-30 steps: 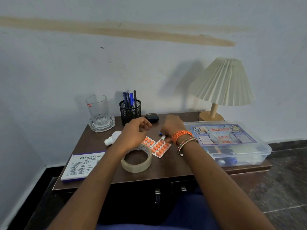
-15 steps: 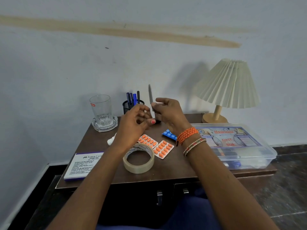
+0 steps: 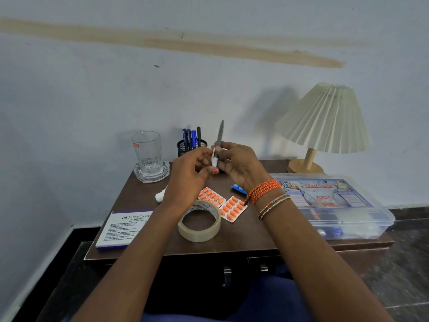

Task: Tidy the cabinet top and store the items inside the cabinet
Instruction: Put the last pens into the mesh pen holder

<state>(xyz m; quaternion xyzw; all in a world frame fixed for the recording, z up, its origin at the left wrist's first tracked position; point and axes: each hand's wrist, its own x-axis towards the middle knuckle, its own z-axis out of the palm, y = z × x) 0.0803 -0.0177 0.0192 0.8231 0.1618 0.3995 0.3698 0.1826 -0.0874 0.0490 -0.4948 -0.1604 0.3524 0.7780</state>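
Observation:
My right hand [image 3: 240, 167] holds a thin grey pen-like stick [image 3: 220, 135] upright above the brown cabinet top [image 3: 255, 238]. My left hand [image 3: 186, 182] pinches the stick's white lower end. Below the hands lie two orange blister packs [image 3: 233, 209], a blue blister pack [image 3: 238, 188] and a roll of clear tape [image 3: 199, 233]. A white stamp pad box [image 3: 120, 228] sits at the front left corner. A small white object [image 3: 160, 196] is half hidden behind my left wrist.
At the back stand a glass [image 3: 147, 149] in a clear dish, a black mesh pen holder [image 3: 185, 147] and a pleated lamp [image 3: 325, 119]. A clear first aid box [image 3: 336, 205] fills the right side. Two door handles [image 3: 227, 275] show below the top's front edge.
Both hands rose from the cabinet top, lifting the grey stick upright. The blue blister pack beneath the right hand came into view. In the last half second the hands hardly moved.

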